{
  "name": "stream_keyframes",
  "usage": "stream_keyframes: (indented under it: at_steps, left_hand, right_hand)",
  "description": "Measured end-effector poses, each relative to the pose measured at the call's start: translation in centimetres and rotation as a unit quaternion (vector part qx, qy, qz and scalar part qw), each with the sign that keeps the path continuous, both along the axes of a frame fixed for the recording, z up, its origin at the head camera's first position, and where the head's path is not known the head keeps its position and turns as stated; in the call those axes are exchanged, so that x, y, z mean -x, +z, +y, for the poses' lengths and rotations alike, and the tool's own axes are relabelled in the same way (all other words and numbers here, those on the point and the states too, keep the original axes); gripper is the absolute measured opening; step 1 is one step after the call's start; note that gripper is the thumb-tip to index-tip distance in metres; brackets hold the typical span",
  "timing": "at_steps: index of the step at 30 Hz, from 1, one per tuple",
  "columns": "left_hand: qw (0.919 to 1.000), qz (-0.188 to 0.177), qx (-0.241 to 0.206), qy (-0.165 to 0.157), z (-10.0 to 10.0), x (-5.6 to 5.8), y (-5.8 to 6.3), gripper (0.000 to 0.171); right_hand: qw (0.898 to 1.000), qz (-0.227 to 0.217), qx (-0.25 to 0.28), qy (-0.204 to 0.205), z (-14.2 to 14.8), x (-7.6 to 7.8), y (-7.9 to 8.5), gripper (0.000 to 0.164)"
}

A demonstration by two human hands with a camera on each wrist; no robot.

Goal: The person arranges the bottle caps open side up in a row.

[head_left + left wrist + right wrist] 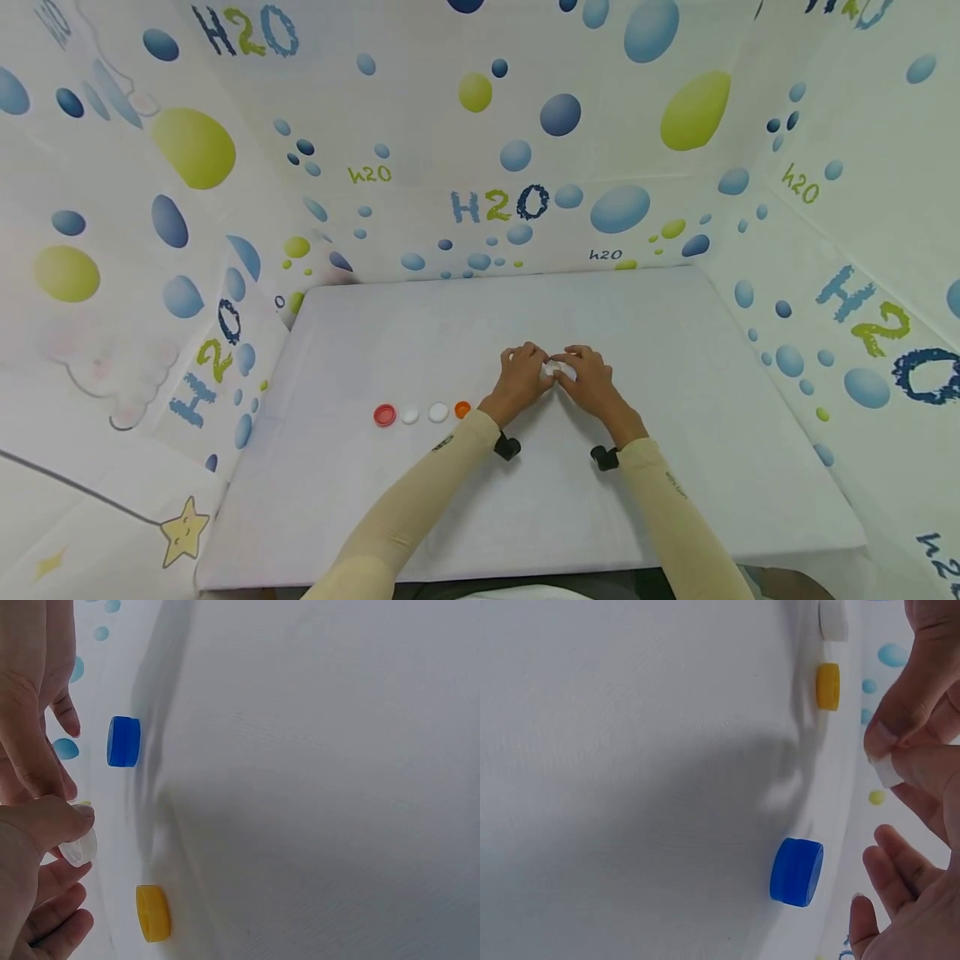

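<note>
Between my hands is a small whitish cap [558, 367], translucent in the left wrist view [79, 850]. My left hand [522, 381] pinches it between thumb and fingers. My right hand [592, 381] also pinches it, its fingertips meeting those of the left. The fingers cover much of the cap. Below the hands, a blue cap [797, 872] stands on the table, with a yellow cap [153, 913] to its left. The blue cap is hidden in the head view.
Left of my hands, a row holds a red cap [385, 415], a small white cap [409, 414], a larger white cap [438, 412] and an orange cap [462, 409]. They lie on a white-covered table [420, 342]. Patterned sheets [420, 108] enclose its back and sides.
</note>
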State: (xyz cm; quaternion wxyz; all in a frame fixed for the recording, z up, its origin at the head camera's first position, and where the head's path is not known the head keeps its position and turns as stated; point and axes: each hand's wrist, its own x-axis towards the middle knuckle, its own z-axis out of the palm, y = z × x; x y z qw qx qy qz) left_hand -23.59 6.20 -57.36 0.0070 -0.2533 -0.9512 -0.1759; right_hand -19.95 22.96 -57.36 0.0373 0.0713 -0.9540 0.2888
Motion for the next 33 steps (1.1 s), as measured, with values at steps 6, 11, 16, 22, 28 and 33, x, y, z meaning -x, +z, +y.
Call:
stream_keyframes:
  at_steps: [6, 11, 16, 22, 28, 33]
  left_hand:
    - [0.9998, -0.013, 0.013, -0.001, 0.0, -0.1, 0.0, 0.037]
    - [0.9997, -0.016, 0.016, -0.003, 0.1, 0.1, -0.1, 0.037]
    - [0.9996, -0.02, 0.019, -0.005, 0.1, 0.1, -0.2, 0.037]
    - [0.9994, -0.02, 0.026, -0.008, 0.1, 0.0, 0.0, 0.036]
    - [0.9987, -0.016, 0.047, -0.009, 0.3, 0.1, -0.1, 0.036]
    - [0.9982, -0.008, 0.058, -0.01, 0.4, 0.2, -0.2, 0.037]
  right_hand:
    - [1.0, -0.009, -0.02, 0.02, 0.4, 0.1, -0.1, 0.037]
    - [0.999, 0.0, -0.042, 0.027, 0.5, 0.3, -0.2, 0.035]
    - [0.999, -0.006, -0.043, 0.027, 0.6, 0.4, -0.5, 0.033]
    - [0.999, -0.005, -0.043, 0.023, 0.5, 0.3, -0.7, 0.029]
    - [0.998, -0.021, -0.058, 0.01, 0.3, 0.5, -1.3, 0.028]
    - [0.997, -0.033, -0.064, -0.003, 0.2, 0.7, -1.6, 0.027]
